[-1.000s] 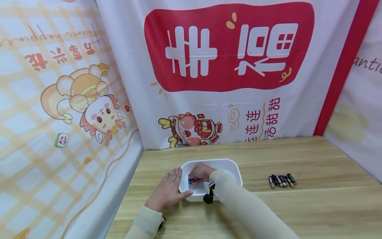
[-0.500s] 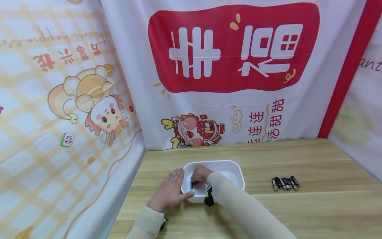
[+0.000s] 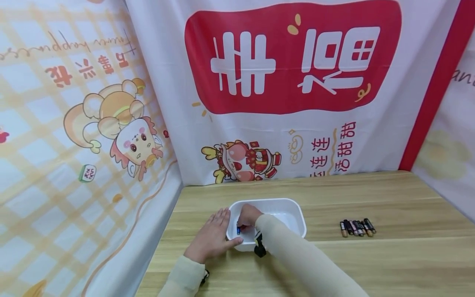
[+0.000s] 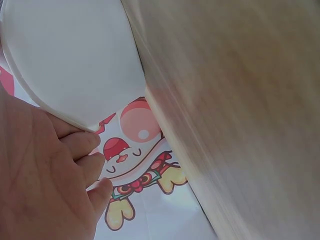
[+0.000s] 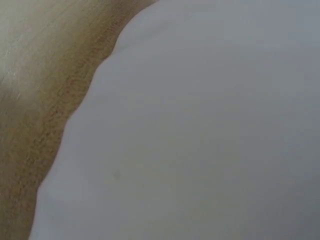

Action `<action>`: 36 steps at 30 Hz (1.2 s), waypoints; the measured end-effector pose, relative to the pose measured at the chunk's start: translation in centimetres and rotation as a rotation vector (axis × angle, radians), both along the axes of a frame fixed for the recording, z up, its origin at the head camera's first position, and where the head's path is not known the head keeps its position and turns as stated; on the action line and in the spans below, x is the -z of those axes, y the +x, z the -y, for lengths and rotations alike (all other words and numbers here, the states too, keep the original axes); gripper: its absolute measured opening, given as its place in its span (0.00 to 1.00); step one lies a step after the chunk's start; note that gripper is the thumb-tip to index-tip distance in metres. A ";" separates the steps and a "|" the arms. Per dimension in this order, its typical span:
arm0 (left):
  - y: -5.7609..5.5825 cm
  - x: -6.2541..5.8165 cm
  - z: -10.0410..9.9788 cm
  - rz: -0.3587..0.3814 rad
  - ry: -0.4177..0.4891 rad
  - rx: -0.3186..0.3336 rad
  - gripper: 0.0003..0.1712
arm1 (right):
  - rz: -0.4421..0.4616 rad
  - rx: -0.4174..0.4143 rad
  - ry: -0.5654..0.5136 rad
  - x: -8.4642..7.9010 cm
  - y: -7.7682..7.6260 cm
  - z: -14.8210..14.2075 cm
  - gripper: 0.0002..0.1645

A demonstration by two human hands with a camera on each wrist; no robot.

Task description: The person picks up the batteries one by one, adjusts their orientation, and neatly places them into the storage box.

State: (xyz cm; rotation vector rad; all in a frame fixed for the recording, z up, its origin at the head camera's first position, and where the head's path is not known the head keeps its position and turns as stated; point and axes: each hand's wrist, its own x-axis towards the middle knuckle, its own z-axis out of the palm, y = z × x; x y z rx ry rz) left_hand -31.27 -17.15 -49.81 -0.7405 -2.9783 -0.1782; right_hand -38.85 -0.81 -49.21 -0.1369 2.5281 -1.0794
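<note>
A white plastic basin [image 3: 282, 202] stands on the wooden table. My right hand [image 3: 248, 215] reaches down inside its left part and pinches a small blue battery [image 3: 238, 230]; my fingertips are partly hidden behind the hand. Against the basin's left rim rests my left hand [image 3: 210, 238], with fingers extended along the outside and the thumb at the near corner. From the left wrist, the left hand [image 4: 45, 170] is seen touching the side of the white basin [image 4: 75, 55]. Pale blurred surface fills most of the right wrist view, where no hand shows.
To the right of the basin, several batteries [image 3: 358, 227] lie side by side in a row on the wooden table [image 3: 408, 264]. A printed cloth [image 3: 293, 123] hangs behind the table's far edge, and another [image 3: 111, 198] closes off the left side.
The head view has shifted slightly. My right hand has settled a little in the basin, still with the blue battery. My left hand stays at the rim.
</note>
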 end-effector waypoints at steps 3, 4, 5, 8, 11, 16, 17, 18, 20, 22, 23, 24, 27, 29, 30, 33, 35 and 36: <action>0.0 -0.1 -0.1 -0.003 0.002 0.003 0.60 | 0.006 0.012 0.006 -0.2 -0.1 0.0 0.05; 0.0 -0.2 -0.1 -0.006 0.002 0.004 0.60 | 0.011 0.015 0.010 -0.2 -0.2 0.0 0.05; -0.1 -0.2 -0.1 -0.007 0.002 0.005 0.60 | 0.014 0.017 0.008 -0.2 -0.3 0.0 0.05; -0.1 -0.3 0.0 -0.006 0.002 0.005 0.60 | 0.005 0.006 0.024 -0.2 -0.4 -0.1 0.05; -0.2 -0.2 0.0 -0.006 0.007 0.003 0.60 | -0.029 -0.014 0.060 0.0 -0.5 -0.4 0.05; -0.1 0.0 0.1 -0.016 0.002 0.007 0.60 | -0.008 -0.017 0.053 0.2 -0.3 -1.1 0.05; -0.1 0.1 0.1 -0.016 0.000 0.008 0.61 | 0.007 -0.014 0.038 0.2 -0.3 -1.3 0.04; 0.0 0.1 0.1 -0.014 -0.002 0.008 0.61 | 0.018 -0.011 0.017 0.2 -0.1 -1.5 0.04; 0.2 0.1 0.1 -0.007 -0.003 0.005 0.61 | 0.039 -0.009 -0.026 0.2 0.1 -1.9 0.03; 0.2 0.1 0.1 -0.002 0.000 0.002 0.61 | 0.045 -0.021 -0.056 0.1 0.4 -2.3 0.03; 0.3 0.1 0.1 0.000 0.003 0.000 0.61 | 0.050 -0.028 -0.072 0.0 0.6 -2.5 0.02; 0.3 0.1 0.1 -0.001 0.005 -0.002 0.61 | 0.054 -0.036 -0.086 -0.1 0.8 -2.7 0.02; 0.2 0.1 0.1 -0.006 0.008 -0.004 0.61 | 0.093 -0.055 -0.154 -0.4 1.2 -3.3 0.03; 0.2 0.2 0.1 -0.005 0.009 -0.006 0.61 | 0.126 -0.061 -0.198 -0.6 1.4 -3.7 0.06; 0.2 0.2 0.1 -0.002 0.009 -0.008 0.60 | 0.142 -0.066 -0.220 -0.7 1.5 -3.9 0.07; 0.2 0.2 0.1 0.006 0.009 -0.012 0.60 | 0.179 -0.064 -0.266 -1.1 1.5 -4.5 0.10; 0.2 0.2 0.0 0.009 0.009 -0.014 0.60 | 0.195 -0.058 -0.278 -1.3 1.4 -4.9 0.11; 0.2 0.1 0.0 0.010 0.012 -0.014 0.60 | 0.200 -0.052 -0.283 -1.5 1.3 -5.1 0.12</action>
